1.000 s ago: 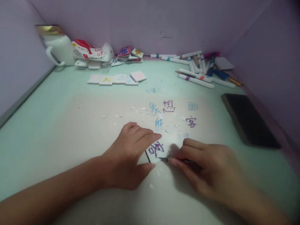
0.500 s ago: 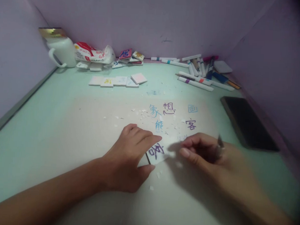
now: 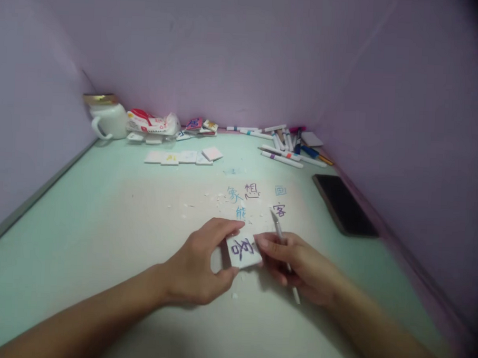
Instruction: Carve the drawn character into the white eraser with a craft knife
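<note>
Between the thumb and fingers of my left hand is a small white square block, gripped by its near and far edges. A purple mirrored character is drawn on its top face. My right hand is closed around a slim silver craft knife, its blade pointing away from me and its tail sticking out below the palm. The thumb and index finger of that hand touch the block's right edge.
Small white shavings lie around coloured characters written on the table. A phone lies at right. Markers, white blocks, a wipes packet and a white mug stand along the back.
My right hand has moved left to touch the block's edge, and the craft knife shows more clearly. The block looks slightly raised and turned. The camera view has tilted up.
</note>
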A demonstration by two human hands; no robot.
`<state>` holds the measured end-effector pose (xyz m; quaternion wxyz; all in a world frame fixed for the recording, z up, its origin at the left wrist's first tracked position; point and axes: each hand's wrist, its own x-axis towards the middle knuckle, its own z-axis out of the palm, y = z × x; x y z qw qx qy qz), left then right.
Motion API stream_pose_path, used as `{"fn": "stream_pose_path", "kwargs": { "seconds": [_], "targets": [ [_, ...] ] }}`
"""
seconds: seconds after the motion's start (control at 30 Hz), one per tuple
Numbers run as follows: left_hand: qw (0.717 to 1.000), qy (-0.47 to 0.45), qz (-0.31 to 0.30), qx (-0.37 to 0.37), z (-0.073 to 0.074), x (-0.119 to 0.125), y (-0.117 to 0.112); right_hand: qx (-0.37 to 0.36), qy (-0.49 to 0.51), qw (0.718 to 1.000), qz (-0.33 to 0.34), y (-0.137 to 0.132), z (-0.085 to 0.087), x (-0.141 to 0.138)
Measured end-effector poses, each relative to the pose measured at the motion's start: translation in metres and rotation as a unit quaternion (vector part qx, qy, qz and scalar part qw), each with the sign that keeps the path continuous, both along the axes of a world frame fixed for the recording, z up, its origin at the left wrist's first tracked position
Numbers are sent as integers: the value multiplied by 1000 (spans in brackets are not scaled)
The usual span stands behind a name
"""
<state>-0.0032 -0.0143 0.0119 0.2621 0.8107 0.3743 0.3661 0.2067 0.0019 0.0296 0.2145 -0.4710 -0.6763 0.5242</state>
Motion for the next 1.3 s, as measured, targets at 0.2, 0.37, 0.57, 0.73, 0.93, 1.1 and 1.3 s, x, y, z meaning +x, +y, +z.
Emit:
{"fn": "stream_pose_path", "kwargs": {
  "seconds": [0.2,0.37,0.57,0.73,0.93,1.1,1.3],
  "targets": [
    [961,-6,15,276,7,-11,6,221,-25,975,-10,2,0,-14],
    [946,-20,121,299,5,-22,12,352,-73,933,-6,10,-17,-10],
    [953,-54,162,251,0,-17,10,366,-93,924,-66,6,-23,-7],
    [955,-64,172,235,3,-13,6,290,-53,943,-154,5,-9,-21],
    [953,-56,176,241,19,-12,7,159,37,973,-166,5,5,-40],
    [959,24,163,231,37,-10,-7,116,78,973,-182,-6,0,-45],
    [966,13,205,154,35,-6,-26,140,81,967,-194,-17,-5,-47]
  ]
}}
